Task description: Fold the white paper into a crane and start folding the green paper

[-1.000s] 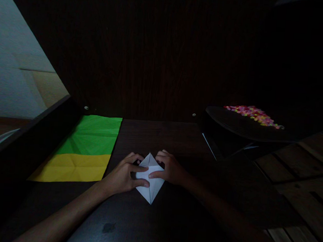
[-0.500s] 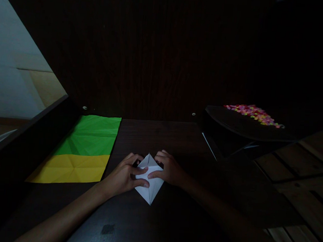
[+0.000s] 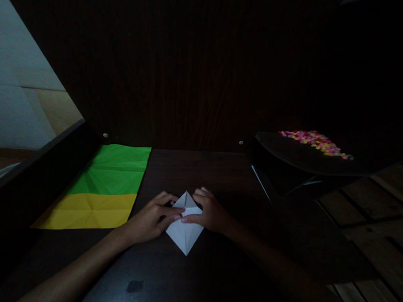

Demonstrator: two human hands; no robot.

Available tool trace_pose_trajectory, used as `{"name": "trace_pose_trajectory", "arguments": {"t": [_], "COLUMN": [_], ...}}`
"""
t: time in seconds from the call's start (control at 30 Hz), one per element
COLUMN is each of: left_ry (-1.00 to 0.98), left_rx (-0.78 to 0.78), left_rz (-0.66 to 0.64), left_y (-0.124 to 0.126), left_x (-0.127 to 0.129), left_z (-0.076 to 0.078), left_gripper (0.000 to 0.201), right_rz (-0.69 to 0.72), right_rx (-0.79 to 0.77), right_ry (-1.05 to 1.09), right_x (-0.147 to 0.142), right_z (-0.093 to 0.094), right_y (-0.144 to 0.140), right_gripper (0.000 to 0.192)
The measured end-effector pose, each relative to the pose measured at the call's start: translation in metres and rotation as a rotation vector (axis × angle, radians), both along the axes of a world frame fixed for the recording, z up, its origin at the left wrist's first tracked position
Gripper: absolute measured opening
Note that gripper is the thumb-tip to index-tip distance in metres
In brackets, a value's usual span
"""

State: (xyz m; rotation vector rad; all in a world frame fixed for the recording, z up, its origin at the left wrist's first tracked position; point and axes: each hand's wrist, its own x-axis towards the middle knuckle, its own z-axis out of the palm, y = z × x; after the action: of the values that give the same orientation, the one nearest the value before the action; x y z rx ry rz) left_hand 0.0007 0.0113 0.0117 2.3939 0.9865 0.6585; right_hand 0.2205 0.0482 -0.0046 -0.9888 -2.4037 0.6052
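Since the frame half a second ago: the left thumb has slid up off the lower paper face, so both thumb tips now meet at the middle crease; more of the white lower point shows. Paper position unchanged.

Count, left to right: one flat creased green paper sheet with one flat creased yellow paper sheet overlapping its near edge, both at the left of the dark wooden worktop. One left hand, fingers curled, pressing the left edge of one white folded kite-shaped paper, which lies flat at the worktop's centre. One right hand, curled, pressing its right edge. One dark tray at far right holds a heap of small multicoloured pieces; too small to count.
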Motion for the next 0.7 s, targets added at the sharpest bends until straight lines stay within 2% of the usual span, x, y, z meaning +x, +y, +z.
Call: {"name": "trace_pose_trajectory", "arguments": {"t": [0.13, 0.43, 0.7], "left_ry": [-0.066, -0.108, -0.057], "left_rx": [0.000, 0.011, -0.020], "left_rz": [-0.032, 0.075, 0.130], "left_y": [0.0053, 0.0044, -0.0006], "left_x": [-0.0052, -0.0001, 0.0042], "left_z": [-0.0021, -0.0089, -0.0053], "left_gripper": [0.043, 0.020, 0.019], "right_rz": [-0.010, -0.003, -0.004], "right_rx": [-0.006, 0.000, -0.032], "right_ry": [0.005, 0.010, 0.003], "right_x": [-0.0002, 0.0000, -0.0003], "right_z": [0.0004, 0.0008, 0.0028], "right_y": [-0.0003, 0.0004, -0.0001], "right_gripper": [0.039, 0.041, 0.037]}}
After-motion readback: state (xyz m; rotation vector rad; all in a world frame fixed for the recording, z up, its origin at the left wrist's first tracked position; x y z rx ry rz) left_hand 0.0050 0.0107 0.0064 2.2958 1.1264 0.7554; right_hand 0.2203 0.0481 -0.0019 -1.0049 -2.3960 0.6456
